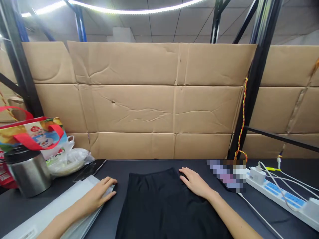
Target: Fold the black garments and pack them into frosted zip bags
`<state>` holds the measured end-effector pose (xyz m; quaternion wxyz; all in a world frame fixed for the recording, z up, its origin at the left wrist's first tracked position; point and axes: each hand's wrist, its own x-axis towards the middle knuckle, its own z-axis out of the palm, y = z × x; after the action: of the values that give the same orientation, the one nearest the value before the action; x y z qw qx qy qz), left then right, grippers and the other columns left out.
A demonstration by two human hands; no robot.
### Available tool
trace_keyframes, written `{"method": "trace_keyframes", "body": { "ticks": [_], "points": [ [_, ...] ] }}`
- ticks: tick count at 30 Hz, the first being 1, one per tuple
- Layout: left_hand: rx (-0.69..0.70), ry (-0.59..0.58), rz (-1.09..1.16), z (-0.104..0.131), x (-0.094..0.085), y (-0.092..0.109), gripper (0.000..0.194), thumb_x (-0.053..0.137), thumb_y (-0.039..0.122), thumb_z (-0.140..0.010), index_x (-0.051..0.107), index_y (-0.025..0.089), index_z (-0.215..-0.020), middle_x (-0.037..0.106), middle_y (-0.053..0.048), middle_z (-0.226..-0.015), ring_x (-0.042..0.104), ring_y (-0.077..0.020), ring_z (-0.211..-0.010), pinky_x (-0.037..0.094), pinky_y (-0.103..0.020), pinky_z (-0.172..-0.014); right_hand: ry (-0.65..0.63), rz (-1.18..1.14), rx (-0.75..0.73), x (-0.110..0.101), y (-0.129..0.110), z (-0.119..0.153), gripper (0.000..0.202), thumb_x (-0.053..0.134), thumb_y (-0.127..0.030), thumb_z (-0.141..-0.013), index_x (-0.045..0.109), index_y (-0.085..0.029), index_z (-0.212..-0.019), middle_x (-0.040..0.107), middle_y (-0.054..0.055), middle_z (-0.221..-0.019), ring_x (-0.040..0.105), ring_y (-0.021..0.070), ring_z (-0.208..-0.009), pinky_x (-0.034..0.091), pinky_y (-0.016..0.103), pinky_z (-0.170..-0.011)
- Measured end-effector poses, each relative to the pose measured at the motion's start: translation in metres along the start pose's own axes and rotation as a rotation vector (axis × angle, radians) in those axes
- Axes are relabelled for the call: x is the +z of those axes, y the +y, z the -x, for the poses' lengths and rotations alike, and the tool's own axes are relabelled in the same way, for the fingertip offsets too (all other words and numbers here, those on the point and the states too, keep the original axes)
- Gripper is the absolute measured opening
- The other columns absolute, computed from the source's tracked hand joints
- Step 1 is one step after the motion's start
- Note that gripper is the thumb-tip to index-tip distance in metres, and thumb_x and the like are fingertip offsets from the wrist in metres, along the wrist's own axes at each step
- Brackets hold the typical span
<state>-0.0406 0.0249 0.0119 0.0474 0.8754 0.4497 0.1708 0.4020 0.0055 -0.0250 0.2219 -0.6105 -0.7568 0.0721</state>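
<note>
A black garment [161,205] with a waistband at its far edge lies spread on the dark table [113,199]. On its upper right corner rests my right hand [195,182], palm down, fingers apart, holding nothing. To the left, my left hand [103,192] lies flat across a stack of white plastic packages [57,204], its fingers spread near the stack's right edge. The lower part of the garment runs out of view at the bottom.
A steel cup [30,172], a colourful bag [41,132] with red handles and a clear plastic bag [72,159] stand at the left. On the right are a power strip [276,194], white cables and a partly pixelated device [228,176]. Cardboard [139,109] walls the back.
</note>
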Motion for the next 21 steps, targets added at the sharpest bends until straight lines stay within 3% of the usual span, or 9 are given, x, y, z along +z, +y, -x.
{"method": "trace_keyframes", "body": {
  "ticks": [4,8,13,17,21],
  "points": [
    [-0.003,0.077,0.001,-0.012,0.010,-0.002,0.020,0.039,0.034,-0.092,0.057,0.024,-0.090,0.060,-0.003,-0.092,0.059,-0.0198,-0.087,0.046,-0.028,-0.081,0.012,-0.001,0.003,-0.001,-0.002,0.000,0.047,0.038,-0.042,-0.094,0.053,-0.018,-0.131,0.049,0.008,-0.140,0.036,0.0238,-0.135,0.026,0.040,-0.112],
    [0.006,0.058,-0.004,-0.022,0.003,-0.005,0.021,0.041,0.034,-0.089,0.054,0.023,-0.077,0.057,-0.002,-0.082,0.057,-0.0193,-0.077,0.047,-0.029,-0.074,0.037,-0.003,0.011,-0.002,-0.005,0.000,0.045,0.039,-0.039,-0.093,0.054,-0.017,-0.129,0.051,0.010,-0.138,0.039,0.0241,-0.133,0.026,0.039,-0.111],
    [0.009,0.089,-0.018,-0.057,-0.003,0.018,0.026,0.039,0.035,-0.091,0.059,0.022,-0.081,0.060,-0.004,-0.085,0.058,-0.0226,-0.084,0.044,-0.035,-0.081,0.055,-0.029,0.011,-0.002,-0.007,0.000,0.044,0.041,-0.039,-0.093,0.056,-0.016,-0.128,0.052,0.011,-0.137,0.039,0.0248,-0.132,0.026,0.039,-0.111],
    [-0.007,0.128,-0.004,-0.078,0.021,0.048,0.026,0.039,0.032,-0.091,0.061,0.022,-0.082,0.063,-0.004,-0.082,0.060,-0.0232,-0.083,0.045,-0.035,-0.079,0.058,-0.068,0.007,-0.004,-0.009,0.001,0.045,0.041,-0.041,-0.093,0.057,-0.015,-0.127,0.052,0.012,-0.137,0.039,0.0253,-0.133,0.025,0.039,-0.111],
    [-0.027,0.176,0.034,-0.078,0.044,0.048,0.025,0.041,0.032,-0.089,0.064,0.024,-0.084,0.068,-0.004,-0.085,0.063,-0.0230,-0.085,0.048,-0.034,-0.081,0.082,-0.135,-0.024,-0.013,-0.008,0.004,0.046,0.036,-0.046,-0.095,0.060,-0.018,-0.122,0.058,0.008,-0.131,0.046,0.0224,-0.128,0.032,0.034,-0.108]
  ]
}}
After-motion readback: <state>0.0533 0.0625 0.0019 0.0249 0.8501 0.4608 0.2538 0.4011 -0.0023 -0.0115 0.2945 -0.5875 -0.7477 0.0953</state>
